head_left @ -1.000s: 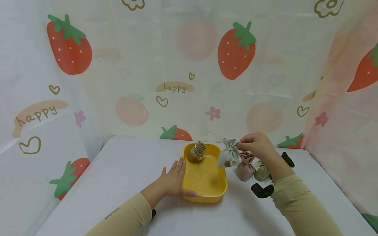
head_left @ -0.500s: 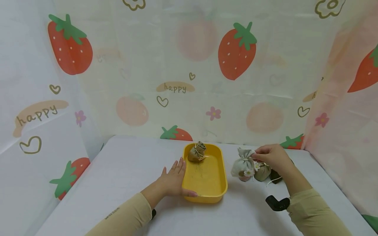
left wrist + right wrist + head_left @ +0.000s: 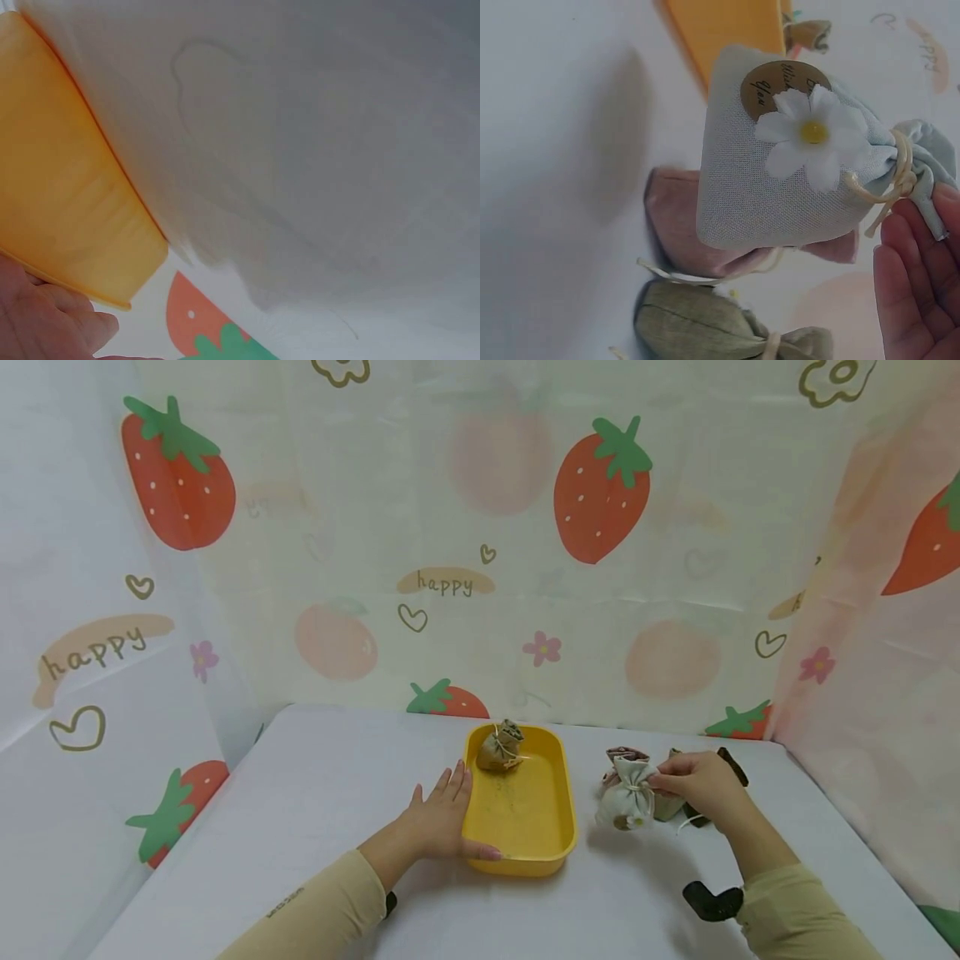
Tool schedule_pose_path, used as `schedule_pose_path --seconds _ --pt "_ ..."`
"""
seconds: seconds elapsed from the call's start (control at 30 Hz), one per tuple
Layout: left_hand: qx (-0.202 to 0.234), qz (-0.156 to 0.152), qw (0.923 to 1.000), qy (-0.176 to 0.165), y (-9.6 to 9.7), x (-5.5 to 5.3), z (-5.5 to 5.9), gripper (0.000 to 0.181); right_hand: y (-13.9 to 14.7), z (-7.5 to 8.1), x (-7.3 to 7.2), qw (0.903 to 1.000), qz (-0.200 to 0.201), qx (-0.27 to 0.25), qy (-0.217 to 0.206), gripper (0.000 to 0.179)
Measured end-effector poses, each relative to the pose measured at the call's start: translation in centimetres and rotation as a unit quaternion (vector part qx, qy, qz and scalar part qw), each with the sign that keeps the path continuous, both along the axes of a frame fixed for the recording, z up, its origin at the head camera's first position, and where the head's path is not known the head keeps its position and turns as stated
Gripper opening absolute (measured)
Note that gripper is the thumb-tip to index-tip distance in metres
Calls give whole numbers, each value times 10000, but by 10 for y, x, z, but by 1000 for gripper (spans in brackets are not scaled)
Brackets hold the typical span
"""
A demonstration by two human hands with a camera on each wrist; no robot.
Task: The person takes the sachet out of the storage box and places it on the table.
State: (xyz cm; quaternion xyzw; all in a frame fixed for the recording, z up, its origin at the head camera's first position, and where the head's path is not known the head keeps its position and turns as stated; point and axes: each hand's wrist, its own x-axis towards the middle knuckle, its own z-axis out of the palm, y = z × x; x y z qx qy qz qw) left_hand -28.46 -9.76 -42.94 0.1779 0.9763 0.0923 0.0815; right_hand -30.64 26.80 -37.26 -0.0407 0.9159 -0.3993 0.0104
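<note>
On the left, the left hand (image 3: 438,822) lies with straight fingers along the left wall of a yellow tray (image 3: 525,818), thumb over its near left corner. The tray stands on the white worktop (image 3: 360,743), close to the far edge. A brown pouch (image 3: 497,750) sits in the tray's far left corner, well apart from those fingers.

To the right of the tray is the white pouch (image 3: 624,802), pinched at the gathered neck by the fingers of the right hand (image 3: 708,785); its body is to the left of and below the fingertips. Whether its base touches the worktop cannot be told. It is plump, of pale woven cloth, with cream cord knotted round the neck, a round brown lettered label and a white flower with a yellow centre.

Partly behind it is a pink pouch (image 3: 679,217), then a green pouch (image 3: 694,319) with a pale tie, both towards the worktop's far right corner. Beside the green one, a dark thing (image 3: 701,817) is largely hidden by the right hand.
</note>
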Motion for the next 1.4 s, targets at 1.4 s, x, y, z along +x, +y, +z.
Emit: schedule_pose_path --seconds 1.4 --pt "125 -20 9999 -21 0 2 2 131 12 -1 -5 9992 226 -218 -253 52"
